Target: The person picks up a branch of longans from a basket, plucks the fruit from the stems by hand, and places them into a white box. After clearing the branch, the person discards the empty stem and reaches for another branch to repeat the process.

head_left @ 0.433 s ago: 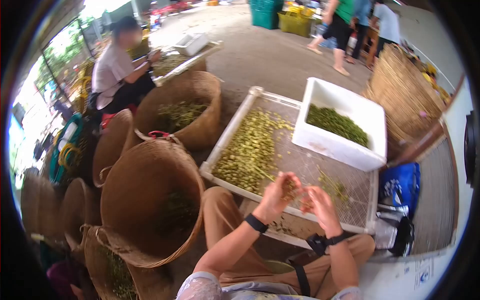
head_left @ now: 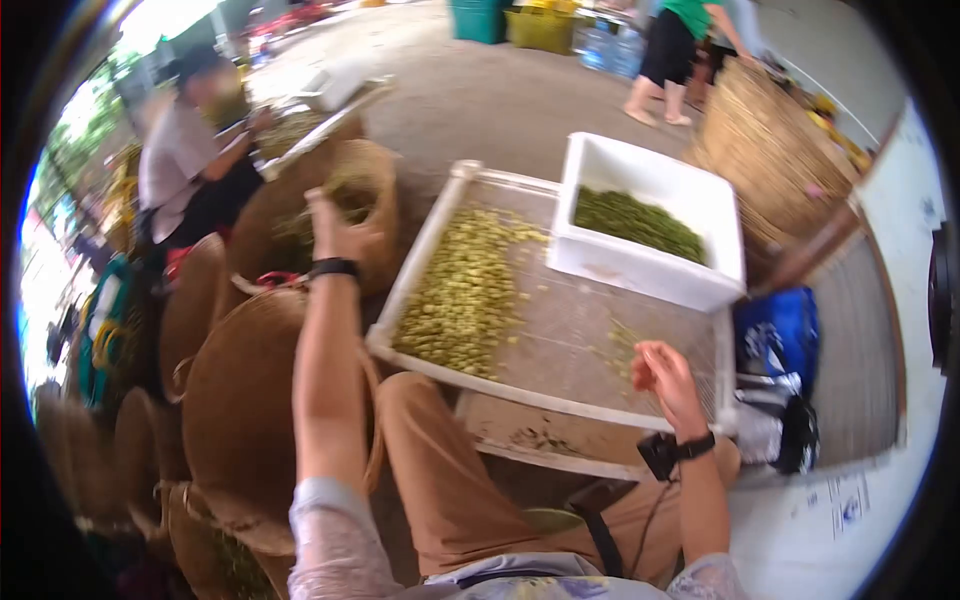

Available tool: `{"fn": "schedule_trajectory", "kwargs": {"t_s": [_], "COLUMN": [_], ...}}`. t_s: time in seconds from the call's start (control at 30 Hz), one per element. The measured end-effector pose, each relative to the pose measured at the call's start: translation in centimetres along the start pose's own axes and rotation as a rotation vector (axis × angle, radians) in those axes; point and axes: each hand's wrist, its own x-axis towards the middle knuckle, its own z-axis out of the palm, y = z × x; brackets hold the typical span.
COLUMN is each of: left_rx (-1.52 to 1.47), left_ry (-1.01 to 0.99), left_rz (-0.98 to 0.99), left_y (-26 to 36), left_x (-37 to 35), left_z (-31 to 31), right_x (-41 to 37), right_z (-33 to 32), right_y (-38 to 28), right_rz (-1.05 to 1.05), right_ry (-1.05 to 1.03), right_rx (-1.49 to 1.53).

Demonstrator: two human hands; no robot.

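My left hand (head_left: 342, 228) reaches over a round wicker basket (head_left: 378, 215) holding green stalks (head_left: 352, 195). Its fingers are stretched and the thumb stands apart; nothing shows in it, though motion blurs it. Above the near right part of a white-framed mesh tray (head_left: 560, 325), my right hand (head_left: 667, 382) has its fingers curled together; what they hold, if anything, is hidden. A few thin stems (head_left: 618, 345) lie on the mesh just left of it. Small round yellow-green fruits or buds (head_left: 455, 300) cover the tray's left side.
A white foam box (head_left: 650, 270) with green plant bits (head_left: 640, 225) sits on the tray's far right. A large empty-looking basket (head_left: 245, 400) stands by my left knee. Tall wicker basket (head_left: 770, 150) and blue bag (head_left: 780, 335) are at right. A seated person (head_left: 190, 160) works at left.
My left hand has left my right hand above the tray and swung left and forward over the basket. My right hand has stayed over the tray, and the view has shifted.
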Motion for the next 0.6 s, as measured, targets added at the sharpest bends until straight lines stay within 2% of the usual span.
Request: {"fn": "schedule_trajectory", "kwargs": {"t_s": [0.03,0.07,0.1,0.13,0.2,0.27,0.33,0.4,0.53,0.6], "left_rx": [0.161,0.238,0.22,0.234,0.227,0.349,0.251,0.384,0.414,0.399], "left_ry": [0.77,0.635,0.58,0.587,0.149,-0.034,-0.18,-0.022,-0.045,-0.04], "left_rz": [0.195,0.238,0.28,0.317,0.102,-0.045,-0.219,-0.324,-0.462,-0.512], "left_y": [1.9,1.6,1.1,-1.6,-5.9,-12.3,-18.4,-22.9,-28.3,-29.9], "left_x": [2.9,2.4,2.9,1.2,-0.5,-3.3,-4.1,-6.9,-8.0,-8.4], "left_z": [-1.1,-1.6,-3.0,-0.7,-1.8,1.1,0.5,4.0,3.5,2.8], "right_x": [0.2,1.1,2.0,2.7,5.5,8.1,9.6,10.8,11.5,9.4], "right_z": [-1.0,-3.0,-5.6,-7.7,-10.5,-10.0,-7.7,-5.7,-5.7,-6.5], "right_y": [-0.6,-0.5,0.3,1.6,3.7,4.9,7.7,10.8,10.8,6.7], "right_rz": [-0.028,-0.045,-0.105,-0.148,-0.234,-0.228,-0.319,-0.144,-0.009,-0.004], "right_ry": [0.05,0.094,0.168,0.235,0.257,0.105,-0.035,-0.153,-0.04,0.103], "right_rx": [-0.024,-0.032,-0.129,-0.223,-0.471,-0.796,-1.094,-1.23,-1.138,-0.792]}}
